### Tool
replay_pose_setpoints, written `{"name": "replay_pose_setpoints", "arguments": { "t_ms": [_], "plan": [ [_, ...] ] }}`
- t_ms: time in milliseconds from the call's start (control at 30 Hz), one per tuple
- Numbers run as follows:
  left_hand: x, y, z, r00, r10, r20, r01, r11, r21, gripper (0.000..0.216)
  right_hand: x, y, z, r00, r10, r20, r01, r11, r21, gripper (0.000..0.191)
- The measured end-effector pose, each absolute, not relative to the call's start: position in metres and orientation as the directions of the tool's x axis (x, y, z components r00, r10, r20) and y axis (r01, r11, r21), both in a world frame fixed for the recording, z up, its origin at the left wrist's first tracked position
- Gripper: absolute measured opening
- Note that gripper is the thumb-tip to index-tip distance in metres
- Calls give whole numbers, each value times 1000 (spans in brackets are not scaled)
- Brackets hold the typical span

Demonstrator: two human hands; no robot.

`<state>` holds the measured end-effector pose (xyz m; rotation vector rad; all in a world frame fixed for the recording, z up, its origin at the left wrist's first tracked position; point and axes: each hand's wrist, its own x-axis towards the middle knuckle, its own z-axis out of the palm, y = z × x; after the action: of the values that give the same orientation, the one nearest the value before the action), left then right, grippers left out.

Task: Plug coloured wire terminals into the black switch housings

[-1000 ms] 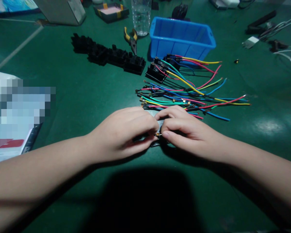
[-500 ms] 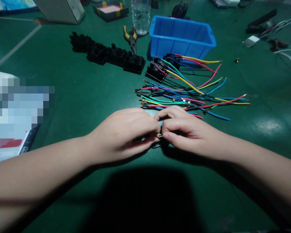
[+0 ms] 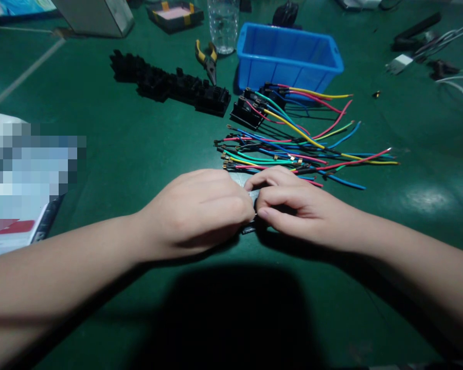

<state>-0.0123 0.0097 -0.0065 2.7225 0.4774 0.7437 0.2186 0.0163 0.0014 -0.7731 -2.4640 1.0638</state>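
Both hands meet near the middle of the table, close to a small dark part (image 3: 249, 229) whose lower end shows below them. My left hand (image 3: 204, 210) is closed, knuckles up, and its fingers hide what they grip. From the right, my right hand (image 3: 297, 205) curls in with thumb and index finger pinched together at the same spot; what lies between them is hidden. A greyish piece (image 3: 253, 196) shows in the gap between the hands. Just beyond them lies a bunch of coloured wires (image 3: 293, 154) with metal terminals, some running to black sockets (image 3: 249, 112).
Behind the wires stands a blue bin (image 3: 289, 69). Left of it are yellow-handled pliers (image 3: 208, 61), a clear plastic bottle (image 3: 224, 28) and a row of black plastic housings (image 3: 170, 85). A white plug with cables (image 3: 401, 64) lies far right, papers (image 3: 23, 180) at left.
My left hand has rolled over and its fingers have closed in, covering the small metal terminal that showed between the hands. My right hand has hardly moved.
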Motion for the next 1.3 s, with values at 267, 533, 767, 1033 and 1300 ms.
{"name": "replay_pose_setpoints", "arguments": {
  "t_ms": [267, 533, 767, 1033, 1300],
  "plan": [
    [-11, 10, -6, 802, 400, 444, 279, -908, 313, 8, 218, 14, 3, -780, 620, 82, 370, 563, -739, 20],
    [-10, 11, -6, 786, 426, 448, 282, -892, 354, 8, 216, 10, -1, -732, 670, 121, 410, 576, -708, 17],
    [-10, 12, -6, 787, 446, 427, 281, -874, 396, 8, 215, 11, -1, -730, 673, 115, 407, 564, -719, 16],
    [-11, 13, -9, 789, 441, 427, 276, -877, 394, 10, 215, 10, 1, -730, 676, 104, 418, 562, -714, 19],
    [-12, 12, -7, 785, 426, 449, 276, -890, 363, 11, 214, 10, 3, -728, 682, 75, 432, 540, -723, 19]
  ]
}}
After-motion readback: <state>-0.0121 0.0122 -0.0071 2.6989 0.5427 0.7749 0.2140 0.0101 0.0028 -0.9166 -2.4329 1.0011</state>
